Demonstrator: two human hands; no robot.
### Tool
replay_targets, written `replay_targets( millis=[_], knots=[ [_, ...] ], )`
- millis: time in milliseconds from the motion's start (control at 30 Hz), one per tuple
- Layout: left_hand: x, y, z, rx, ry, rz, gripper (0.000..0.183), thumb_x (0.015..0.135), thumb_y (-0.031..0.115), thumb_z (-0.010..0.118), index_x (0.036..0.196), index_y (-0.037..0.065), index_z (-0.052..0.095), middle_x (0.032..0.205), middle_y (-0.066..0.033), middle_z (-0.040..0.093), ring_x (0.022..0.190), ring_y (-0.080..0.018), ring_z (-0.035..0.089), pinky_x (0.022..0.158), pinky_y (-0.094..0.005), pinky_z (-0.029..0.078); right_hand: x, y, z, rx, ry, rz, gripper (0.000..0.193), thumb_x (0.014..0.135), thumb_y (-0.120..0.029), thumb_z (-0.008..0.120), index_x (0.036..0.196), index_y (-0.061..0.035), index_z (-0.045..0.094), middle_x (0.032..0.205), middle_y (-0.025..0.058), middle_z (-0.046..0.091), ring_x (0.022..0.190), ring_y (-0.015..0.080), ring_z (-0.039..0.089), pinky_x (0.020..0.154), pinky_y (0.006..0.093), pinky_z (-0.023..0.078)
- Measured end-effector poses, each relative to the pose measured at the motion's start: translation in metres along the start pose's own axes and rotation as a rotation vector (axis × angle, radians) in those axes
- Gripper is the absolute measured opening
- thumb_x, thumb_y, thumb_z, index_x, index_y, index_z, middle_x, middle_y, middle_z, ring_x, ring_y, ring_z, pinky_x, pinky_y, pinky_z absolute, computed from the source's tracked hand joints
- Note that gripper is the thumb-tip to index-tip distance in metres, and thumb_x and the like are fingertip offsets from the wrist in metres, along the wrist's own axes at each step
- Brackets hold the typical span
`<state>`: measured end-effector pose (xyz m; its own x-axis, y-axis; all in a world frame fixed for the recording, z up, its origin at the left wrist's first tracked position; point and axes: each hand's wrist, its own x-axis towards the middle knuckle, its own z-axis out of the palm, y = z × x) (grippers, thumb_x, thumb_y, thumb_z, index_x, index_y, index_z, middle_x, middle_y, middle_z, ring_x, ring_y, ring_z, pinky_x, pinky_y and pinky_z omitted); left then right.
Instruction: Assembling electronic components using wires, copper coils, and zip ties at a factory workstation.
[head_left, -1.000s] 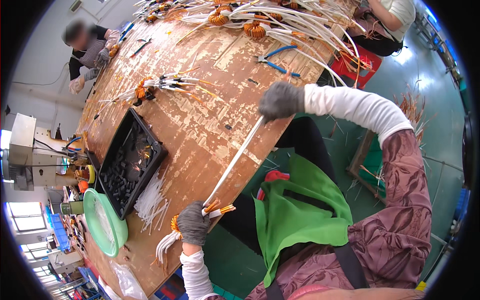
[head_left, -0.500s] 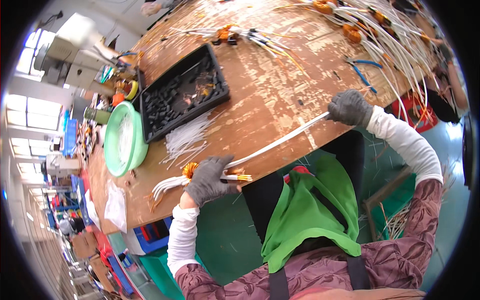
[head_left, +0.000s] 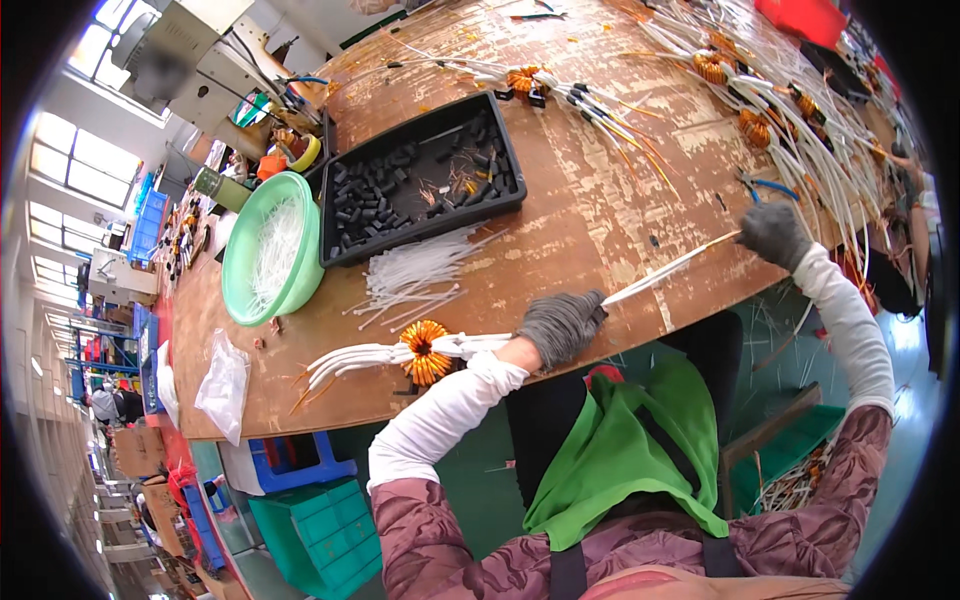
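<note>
My left hand (head_left: pixel 563 328), in a grey glove, is closed round a bundle of white sleeved wires (head_left: pixel 655 282) above the table's near edge. My right hand (head_left: pixel 777 237), gloved too, closes on the far ends of these wires, where a bare copper-coloured tip shows beside the fingers. Between the hands the wires run straight. Left of my left hand lies an orange copper-wound ring coil (head_left: pixel 427 352) on the table; more white sleeved leads (head_left: pixel 352 358) with bare copper ends fan out from its left side.
A black tray (head_left: pixel 508 190) of small black sleeves stands beyond, beside a green basin (head_left: pixel 234 270) of white ties. Loose white cable ties (head_left: pixel 415 275) lie before the tray. Another coil (head_left: pixel 525 80) lies farther back; blue-handled pliers (head_left: pixel 772 186) and several wired coils (head_left: pixel 755 130) lie right.
My left hand has slid right along the wires, away from the coil, which now shows fully. My right hand has moved slightly right in view. The view itself has shifted.
</note>
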<state>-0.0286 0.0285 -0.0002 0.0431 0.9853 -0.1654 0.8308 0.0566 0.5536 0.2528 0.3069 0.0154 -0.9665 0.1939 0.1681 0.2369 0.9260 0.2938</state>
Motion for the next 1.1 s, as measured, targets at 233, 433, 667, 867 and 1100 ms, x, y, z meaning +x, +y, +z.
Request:
replay_targets(
  millis=[233,433,667,867,1100],
  knots=[
    [0.005,0.009,0.001,0.032,0.027,-0.084,0.025,0.088,0.029,0.044,0.087,0.006,0.054,0.067,-0.0174,0.061,0.065,-0.0361,0.061,0.058,-0.0480,0.046,-0.013,0.149,-0.046,-0.290,0.313,0.328,0.021,0.085,-0.023,0.055,0.072,-0.0079,0.049,0.063,0.0152,0.053,0.058,0.0339,0.056,0.050,0.0421,0.043],
    [0.000,0.004,0.000,0.009,0.018,-0.105,0.025,0.091,0.030,0.042,0.089,0.007,0.051,0.064,-0.0152,0.061,0.059,-0.0349,0.060,0.053,-0.0469,0.046,0.251,0.047,-0.083,0.113,0.782,-0.015,0.022,0.075,-0.011,0.069,0.094,-0.0052,0.060,0.087,0.0105,0.063,0.078,0.0263,0.063,0.067,0.0328,0.050],
    [-0.001,0.003,0.002,-0.144,-0.001,-0.083,0.020,0.089,0.026,0.046,0.090,0.007,0.052,0.067,-0.0155,0.061,0.060,-0.0351,0.061,0.054,-0.0463,0.046,0.421,-0.137,-0.028,0.203,0.113,-0.123,0.031,0.082,-0.031,0.057,0.107,-0.0118,0.057,0.103,0.0133,0.057,0.093,0.0302,0.058,0.081,0.0413,0.048],
    [-0.006,0.001,0.010,-0.204,0.041,-0.059,0.019,0.088,0.024,0.048,0.091,0.005,0.053,0.070,-0.0168,0.062,0.062,-0.0349,0.061,0.055,-0.0460,0.047,0.441,-0.166,0.019,0.221,-0.111,-0.098,0.037,0.078,-0.030,0.061,0.111,-0.0145,0.057,0.110,0.0158,0.053,0.101,0.0327,0.054,0.082,0.0423,0.048],
    [-0.002,0.001,0.003,-0.217,0.014,-0.068,0.019,0.088,0.024,0.048,0.090,0.006,0.054,0.070,-0.0161,0.061,0.064,-0.0348,0.061,0.055,-0.0459,0.046,0.454,-0.168,0.032,0.322,-0.112,-0.100,0.031,0.080,-0.023,0.057,0.111,-0.0160,0.058,0.109,0.0160,0.054,0.099,0.0335,0.056,0.080,0.0422,0.049]
  ],
)
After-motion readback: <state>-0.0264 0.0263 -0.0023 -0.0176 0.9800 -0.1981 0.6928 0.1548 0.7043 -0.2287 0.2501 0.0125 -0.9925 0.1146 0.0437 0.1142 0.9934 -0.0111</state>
